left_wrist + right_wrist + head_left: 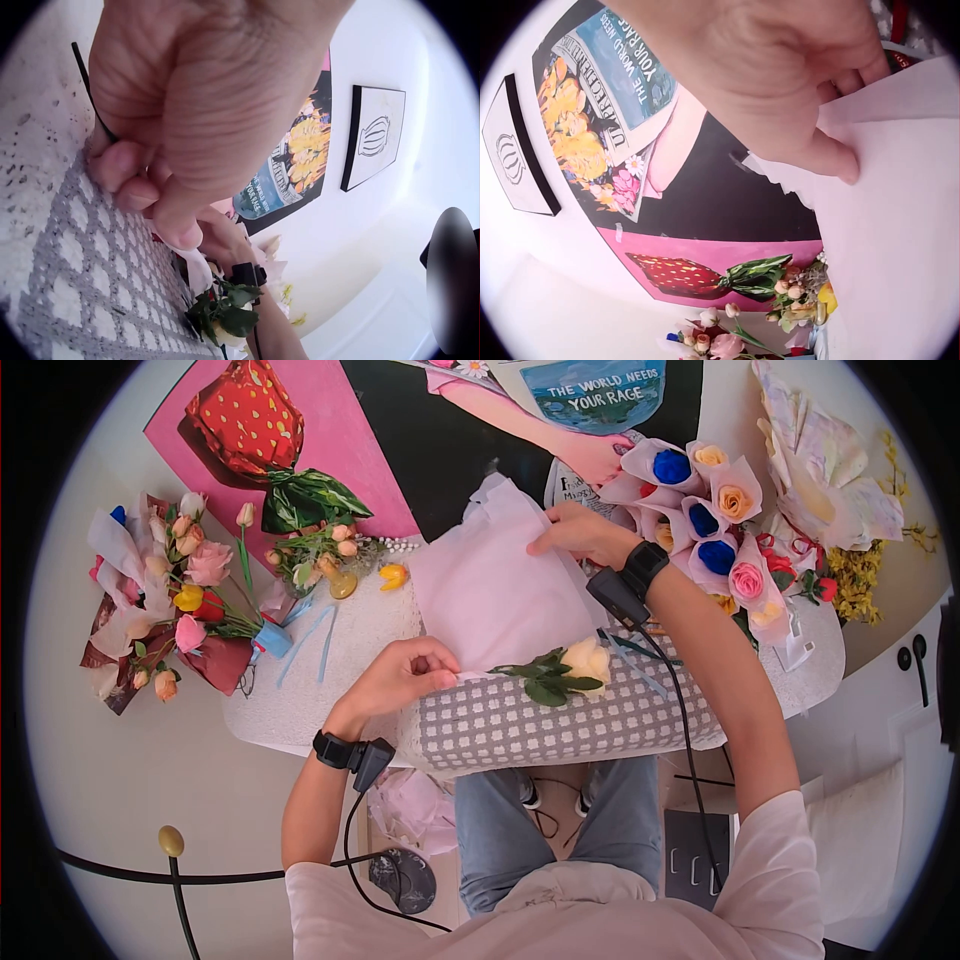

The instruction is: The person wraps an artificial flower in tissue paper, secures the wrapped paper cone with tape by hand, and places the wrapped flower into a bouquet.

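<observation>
The left hand (408, 668) pinches the pink paper (495, 600) by its near-left corner, the right hand (585, 535) by its far-right edge. The cream rose (587, 665) lies at the paper's near edge, above the checked cloth (500, 728) — an uneven pull could crease the paper or drag the rose.

Flower-wrapping corner, whether shop or home I cannot tell: one table (262, 705); bouquet (208, 563) at its left end; paper-wrapped roses (734, 500) at its right; posters (600, 398) behind it; crumpled paper (412, 808) below it.
</observation>
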{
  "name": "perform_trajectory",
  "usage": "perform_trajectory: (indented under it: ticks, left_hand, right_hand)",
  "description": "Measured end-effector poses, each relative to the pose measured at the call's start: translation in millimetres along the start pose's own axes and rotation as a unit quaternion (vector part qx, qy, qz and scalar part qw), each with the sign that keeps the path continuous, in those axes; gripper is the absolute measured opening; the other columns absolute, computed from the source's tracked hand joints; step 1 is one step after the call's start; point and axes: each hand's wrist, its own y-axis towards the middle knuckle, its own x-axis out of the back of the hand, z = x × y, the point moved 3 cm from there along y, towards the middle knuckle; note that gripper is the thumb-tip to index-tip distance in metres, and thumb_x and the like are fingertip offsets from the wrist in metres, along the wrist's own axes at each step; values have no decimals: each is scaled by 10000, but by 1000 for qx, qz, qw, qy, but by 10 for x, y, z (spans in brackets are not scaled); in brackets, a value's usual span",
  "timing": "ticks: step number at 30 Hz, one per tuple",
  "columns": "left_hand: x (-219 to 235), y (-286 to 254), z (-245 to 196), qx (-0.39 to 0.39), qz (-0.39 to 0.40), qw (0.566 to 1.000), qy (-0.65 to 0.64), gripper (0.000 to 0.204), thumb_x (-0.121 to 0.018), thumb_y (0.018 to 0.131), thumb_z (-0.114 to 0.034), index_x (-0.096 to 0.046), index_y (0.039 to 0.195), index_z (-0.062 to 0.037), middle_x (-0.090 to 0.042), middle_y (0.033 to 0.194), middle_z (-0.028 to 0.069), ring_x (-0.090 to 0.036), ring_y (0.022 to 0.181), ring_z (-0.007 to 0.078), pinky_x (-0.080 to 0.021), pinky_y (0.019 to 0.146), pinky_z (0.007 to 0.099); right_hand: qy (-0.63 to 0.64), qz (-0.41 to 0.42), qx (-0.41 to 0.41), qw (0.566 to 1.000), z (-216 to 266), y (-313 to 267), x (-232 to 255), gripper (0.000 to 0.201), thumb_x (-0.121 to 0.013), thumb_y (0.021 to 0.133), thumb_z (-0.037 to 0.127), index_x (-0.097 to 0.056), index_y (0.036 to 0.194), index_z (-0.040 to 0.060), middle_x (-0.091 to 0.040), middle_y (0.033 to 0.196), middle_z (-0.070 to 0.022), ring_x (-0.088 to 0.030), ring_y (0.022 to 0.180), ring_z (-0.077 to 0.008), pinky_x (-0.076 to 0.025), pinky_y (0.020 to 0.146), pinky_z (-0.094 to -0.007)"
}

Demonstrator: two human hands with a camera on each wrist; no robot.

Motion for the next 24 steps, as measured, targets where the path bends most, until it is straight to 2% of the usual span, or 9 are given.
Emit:
perform_trajectory:
  ticks: [4, 6, 10, 12, 13, 15, 18, 22, 24]
  left_hand:
    - [-37, 3, 3, -2, -12, 999, -31, 78, -749, 907, -83, -677, 913, -51, -574, 788, -69, -502, 706, 12, -417, 642, 196]
    - [-52, -4, -46, -11, -33, 998, 55, 79, -742, 901, -62, -663, 892, -54, -561, 788, -63, -496, 705, 22, -415, 643, 208]
    - [-117, -22, -219, -50, -44, 993, 96, 66, -733, 891, -44, -669, 906, -42, -578, 814, -26, -508, 709, 54, -424, 654, 231]
    - [-141, -52, -330, -102, -66, 977, 173, 61, -723, 886, -35, -670, 915, -24, -591, 838, 25, -538, 720, 106, -445, 673, 262]
    - [-151, -58, -331, -103, -66, 977, 173, 61, -723, 886, -35, -670, 915, -24, -591, 838, 25, -538, 720, 106, -445, 673, 262]
    - [-171, -81, -344, -129, -78, 970, 188, 61, -715, 885, -38, -671, 921, -15, -594, 875, 67, -563, 742, 163, -458, 689, 287]
    - [-225, -107, -364, -173, -93, 960, 200, 55, -720, 888, -50, -674, 915, -34, -545, 853, 56, -537, 745, 153, -433, 661, 278]
    - [-312, -154, -508, -187, -101, 951, 226, 55, -714, 885, -40, -672, 920, -34, -537, 852, 69, -542, 752, 178, -446, 672, 291]
    - [-344, -166, -532, -170, -109, 959, 197, 61, -709, 882, -30, -666, 925, -33, -537, 850, 75, -539, 752, 188, -453, 680, 298]
  right_hand:
    - [61, 1, 33, 998, -56, 51, 0, 446, -734, 829, 103, -621, 1243, -17, -686, 1135, -121, -677, 994, -215, -528, 910, -344]
    - [150, 13, 54, 987, 88, -70, -26, 516, -751, 808, 82, -595, 1292, -6, -674, 1177, -137, -673, 1060, -255, -532, 921, -383]
    - [114, -3, 71, 991, 100, -47, 48, 466, -728, 856, 100, -593, 1289, -8, -673, 1178, -118, -668, 1039, -220, -521, 950, -365]
    - [108, -15, 79, 991, 119, -70, 67, 459, -726, 863, 93, -596, 1290, -12, -676, 1166, -116, -671, 1033, -211, -526, 942, -362]
    - [108, -16, 80, 991, 123, -87, 75, 459, -726, 863, 93, -596, 1290, -12, -676, 1166, -116, -671, 1033, -211, -526, 942, -362]
    - [97, -19, 81, 992, 134, -128, 91, 461, -734, 863, 97, -598, 1289, -14, -680, 1156, -114, -676, 1016, -201, -538, 921, -351]
    - [101, -22, 92, 990, 118, -139, 104, 445, -739, 863, 101, -610, 1272, -17, -689, 1135, -109, -684, 988, -195, -548, 897, -338]
    - [121, -31, 95, 988, 112, -145, 115, 415, -737, 840, 82, -649, 1233, -17, -704, 1097, -122, -699, 937, -209, -560, 845, -340]
    - [120, -39, 93, 988, 150, -200, 107, 409, -738, 840, 75, -649, 1229, -19, -704, 1092, -125, -701, 935, -209, -564, 842, -346]
